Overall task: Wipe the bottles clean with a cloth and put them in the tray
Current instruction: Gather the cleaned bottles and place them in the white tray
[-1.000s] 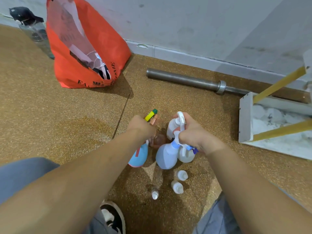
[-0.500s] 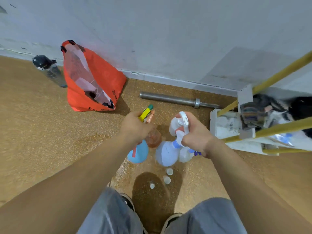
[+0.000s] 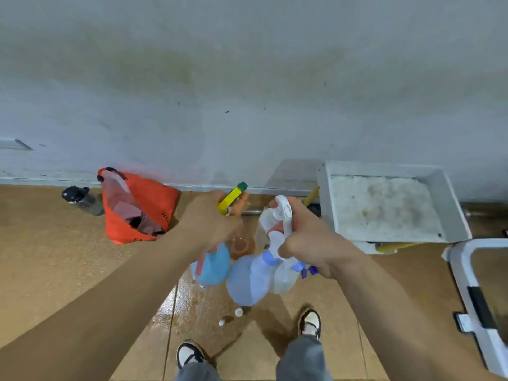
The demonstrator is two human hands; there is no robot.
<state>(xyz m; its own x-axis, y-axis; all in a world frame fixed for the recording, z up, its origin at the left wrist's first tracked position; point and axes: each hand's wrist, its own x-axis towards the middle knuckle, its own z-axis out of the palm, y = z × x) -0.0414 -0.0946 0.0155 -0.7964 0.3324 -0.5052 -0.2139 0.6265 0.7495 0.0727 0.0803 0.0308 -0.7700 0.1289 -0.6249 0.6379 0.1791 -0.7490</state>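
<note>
left hand (image 3: 209,219) tight on blue spray bottle (image 3: 214,266), right hand (image 3: 310,243) tight on pale spray bottles (image 3: 259,277), stained white tray (image 3: 384,169) beside

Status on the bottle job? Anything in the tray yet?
Done: nothing visible; no bottle shows in the white tray. In hand: the left hand grips a blue spray bottle plus an amber bottle; the right hand grips a bunch of pale spray bottles. Left: wiping (no cloth in view), traying everything, and picking up the small bottles on the wet floor.
</note>
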